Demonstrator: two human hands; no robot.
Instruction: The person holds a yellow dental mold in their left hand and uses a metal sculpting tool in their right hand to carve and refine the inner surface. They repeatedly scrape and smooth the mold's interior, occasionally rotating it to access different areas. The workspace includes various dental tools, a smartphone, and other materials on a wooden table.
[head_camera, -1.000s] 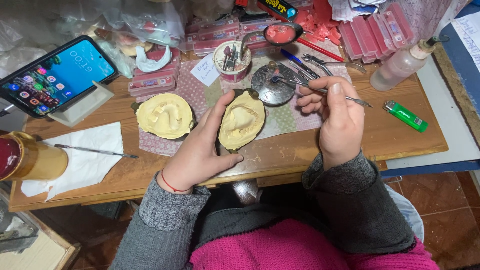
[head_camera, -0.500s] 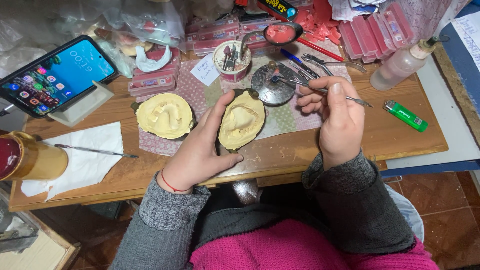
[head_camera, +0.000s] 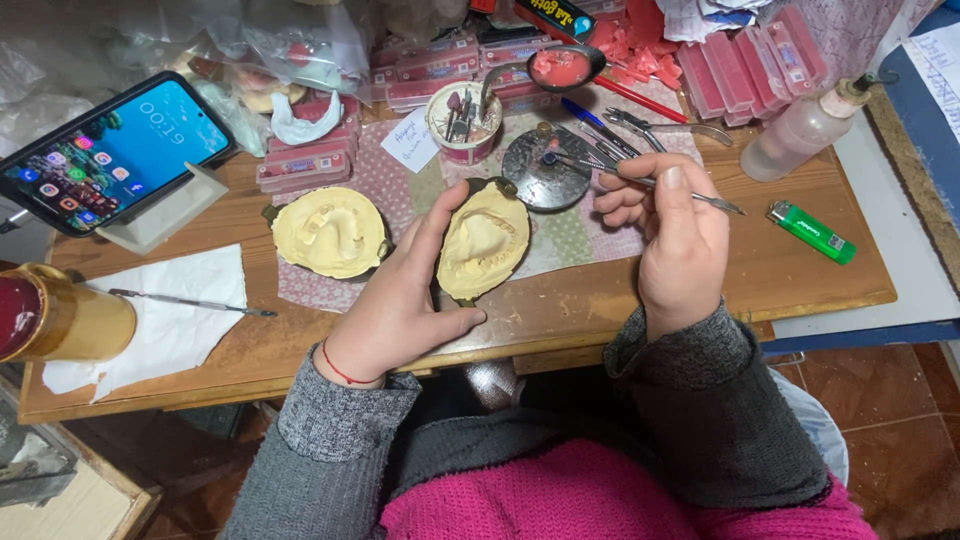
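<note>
Near the desk (head_camera: 820, 270) edge, the left hand (head_camera: 400, 300) cups a pale yellow, chalky dental mould half (head_camera: 483, 243), fingers curled round its rim. Right of it, the right hand (head_camera: 672, 235) pinches a thin metal wax tool (head_camera: 640, 180). Farther left lies a second oval mould half (head_camera: 328, 232); beyond, a round metal dish (head_camera: 545, 152).

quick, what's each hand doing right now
Left hand: cupped around the yellow dental mould, holding it on the table.
Right hand: closed on a thin metal tool.
</note>
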